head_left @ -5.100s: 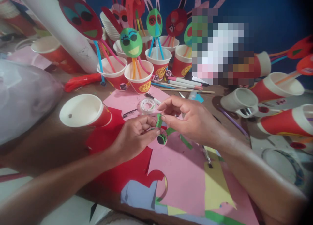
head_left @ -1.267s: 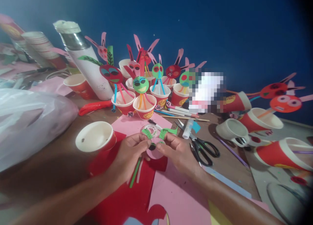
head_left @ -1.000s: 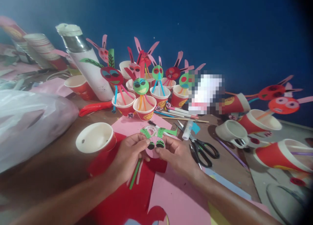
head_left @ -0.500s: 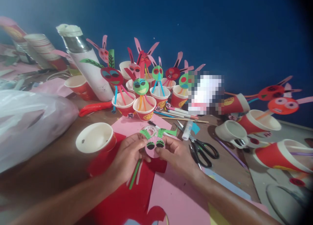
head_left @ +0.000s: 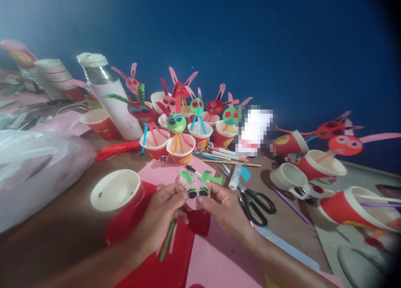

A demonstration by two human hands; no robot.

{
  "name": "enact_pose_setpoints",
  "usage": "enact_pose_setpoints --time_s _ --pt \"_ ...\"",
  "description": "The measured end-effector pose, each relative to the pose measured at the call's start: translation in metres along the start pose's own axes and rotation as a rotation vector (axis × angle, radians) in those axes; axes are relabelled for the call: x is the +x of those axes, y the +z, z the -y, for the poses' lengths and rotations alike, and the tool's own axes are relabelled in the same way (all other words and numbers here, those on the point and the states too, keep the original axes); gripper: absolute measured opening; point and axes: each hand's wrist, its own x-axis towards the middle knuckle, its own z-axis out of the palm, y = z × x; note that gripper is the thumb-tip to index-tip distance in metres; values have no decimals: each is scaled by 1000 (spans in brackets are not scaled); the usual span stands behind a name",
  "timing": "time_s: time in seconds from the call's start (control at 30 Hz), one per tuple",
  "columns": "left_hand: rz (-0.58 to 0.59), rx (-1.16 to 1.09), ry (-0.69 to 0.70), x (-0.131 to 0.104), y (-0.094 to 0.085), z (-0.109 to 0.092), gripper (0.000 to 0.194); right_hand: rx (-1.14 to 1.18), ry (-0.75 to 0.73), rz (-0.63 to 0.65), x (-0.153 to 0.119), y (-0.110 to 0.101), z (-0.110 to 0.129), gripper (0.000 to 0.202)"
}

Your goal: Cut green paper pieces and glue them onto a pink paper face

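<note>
A round pink paper face with black eyes and green brows is held between both hands, low in the middle. My left hand pinches its left edge, and my right hand pinches the right edge with the thumb on its front. Green leaf-like ears rise above the face. Below my left hand, a green strip and a pale strip slant down over red paper. Pink paper lies beneath my right hand.
Red-and-white cups with paper faces stand behind the hands. Black-handled scissors, a glue stick and a mug lie to the right. A white cup, plastic bag and leaning flask are on the left.
The view has shifted, so the surroundings appear lower and slightly to the left. Both hands keep hold of the pink face, and my right thumb sits nearer its lower edge.
</note>
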Motion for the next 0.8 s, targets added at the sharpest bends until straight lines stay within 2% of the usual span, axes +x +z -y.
enact_pose_setpoints --time_s 0.23,0.5,0.8 --pt "-42 20 21 3 -4 -3 13 34 52 72 -3 4 5 9" --pt "-25 22 45 4 -5 -5 12 19 39 40 -3 3 -4 14" --pt "-1 98 13 3 -6 -2 15 -3 -12 9 -1 2 -6 16"
